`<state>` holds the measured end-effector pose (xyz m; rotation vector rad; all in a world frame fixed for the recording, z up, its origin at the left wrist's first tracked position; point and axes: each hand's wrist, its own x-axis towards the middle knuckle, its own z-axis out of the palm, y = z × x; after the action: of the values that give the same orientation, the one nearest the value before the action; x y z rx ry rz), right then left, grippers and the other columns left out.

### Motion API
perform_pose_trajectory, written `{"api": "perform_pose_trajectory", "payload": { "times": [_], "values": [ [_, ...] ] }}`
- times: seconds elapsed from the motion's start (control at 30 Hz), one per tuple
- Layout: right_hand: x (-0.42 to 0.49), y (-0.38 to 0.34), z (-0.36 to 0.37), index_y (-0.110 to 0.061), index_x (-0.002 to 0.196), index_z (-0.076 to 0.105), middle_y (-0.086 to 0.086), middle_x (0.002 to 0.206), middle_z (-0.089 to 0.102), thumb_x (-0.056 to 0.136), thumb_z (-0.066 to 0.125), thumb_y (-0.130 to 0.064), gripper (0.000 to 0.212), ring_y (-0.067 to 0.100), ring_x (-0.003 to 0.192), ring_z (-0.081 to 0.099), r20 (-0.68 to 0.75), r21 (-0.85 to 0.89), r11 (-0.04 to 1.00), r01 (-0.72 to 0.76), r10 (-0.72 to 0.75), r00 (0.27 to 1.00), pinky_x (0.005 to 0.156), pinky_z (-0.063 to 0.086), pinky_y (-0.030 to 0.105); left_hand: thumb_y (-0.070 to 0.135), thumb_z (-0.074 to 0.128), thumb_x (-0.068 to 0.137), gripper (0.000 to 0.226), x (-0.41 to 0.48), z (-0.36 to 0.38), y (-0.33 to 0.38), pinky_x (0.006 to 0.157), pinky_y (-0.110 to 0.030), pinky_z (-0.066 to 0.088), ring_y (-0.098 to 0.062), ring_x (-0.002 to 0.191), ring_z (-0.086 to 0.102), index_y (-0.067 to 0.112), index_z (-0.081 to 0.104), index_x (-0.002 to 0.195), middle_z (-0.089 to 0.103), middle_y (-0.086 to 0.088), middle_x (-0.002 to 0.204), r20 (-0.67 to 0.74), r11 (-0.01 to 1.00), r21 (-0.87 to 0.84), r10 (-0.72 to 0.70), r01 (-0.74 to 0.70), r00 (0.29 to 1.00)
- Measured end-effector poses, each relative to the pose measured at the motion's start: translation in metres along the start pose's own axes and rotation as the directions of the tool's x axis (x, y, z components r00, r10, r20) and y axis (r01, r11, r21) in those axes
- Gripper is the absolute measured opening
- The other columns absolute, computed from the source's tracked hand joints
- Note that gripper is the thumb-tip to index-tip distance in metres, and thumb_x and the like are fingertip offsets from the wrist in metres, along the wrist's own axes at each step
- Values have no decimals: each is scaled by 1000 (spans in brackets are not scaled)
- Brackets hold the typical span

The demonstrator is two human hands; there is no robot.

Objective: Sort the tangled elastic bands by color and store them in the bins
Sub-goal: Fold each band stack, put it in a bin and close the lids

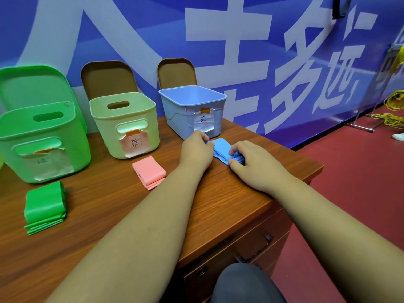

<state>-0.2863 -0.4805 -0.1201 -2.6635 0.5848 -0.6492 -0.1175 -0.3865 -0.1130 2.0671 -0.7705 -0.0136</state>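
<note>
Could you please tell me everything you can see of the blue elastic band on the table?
The blue band is a flat, light blue strip of rubbery-looking material, folded into a small layered bundle. It lies on the wooden table, just in front of the blue bin. The left hand pinches its far end and the right hand its near end.

Light: bright and even, soft shadows are seen.
Edges: bent by the wide lens.
Blur: right side smeared.

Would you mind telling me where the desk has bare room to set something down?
Free: the wide near desk patch between the green band stack and the left forearm. Crowded: the right corner, where both hands fold the blue band before the blue bin.
</note>
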Motion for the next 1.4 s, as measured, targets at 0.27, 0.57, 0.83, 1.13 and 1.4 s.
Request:
{"api": "perform_pose_trajectory", "payload": {
  "times": [0.27, 0.57, 0.83, 1.13, 1.4],
  "values": [
    [-6, -17, -13, -29, 125, 66, -10, 131, 61, 105, 61, -34, 21, 12, 117, 59, -54, 22, 1000, -14, 15, 998, 101, 55, 41, 15, 58, 98, 24, -26, -41, 19, 80, -28, 42, -17, 101, 57, 16, 67, 120, 67, -1, 118, 35, 999, 48, 11, -13, 999],
    [0, -127, -5, -25, 109, 74, -4, 114, 67, 99, 60, -18, 18, 17, 114, 61, -74, 157, 977, 143, -133, 988, 101, 48, 36, 29, 63, 94, 18, -72, -174, -3, 79, -35, 59, -23, 83, 74, 17, 75, 87, 78, -2, 90, 41, 997, 81, 13, -16, 999],
    [-6, -288, 43, -33, 95, 76, -12, 104, 70, 97, 59, -34, 17, 11, 103, 62, 61, 273, 884, 379, -409, 911, 103, 45, 42, 23, 67, 99, 14, -142, -341, -90, 69, -33, 57, -15, 75, 71, 11, 74, 100, 81, -4, 96, 26, 983, 94, -162, 159, 986],
    [-9, -427, 113, -27, 101, 79, -10, 106, 74, 100, 60, -22, 20, 10, 100, 63, 200, 410, 829, 379, -487, 850, 83, 44, 27, 19, 64, 88, 12, -190, -464, -202, 84, -47, 63, -25, 83, 72, 15, 75, 87, 78, -7, 88, -237, 909, 213, -307, 358, 922],
    [7, -497, 193, -18, 102, 77, 6, 105, 77, 100, 56, -27, 23, 29, 101, 69, 312, 333, 915, 229, -336, 889, 82, 53, 33, 23, 60, 95, 23, -187, -456, -259, 92, -34, 47, -31, 115, 60, 14, 72, 112, 68, -14, 117, -291, 821, 390, -320, 418, 901]
  ]
}}
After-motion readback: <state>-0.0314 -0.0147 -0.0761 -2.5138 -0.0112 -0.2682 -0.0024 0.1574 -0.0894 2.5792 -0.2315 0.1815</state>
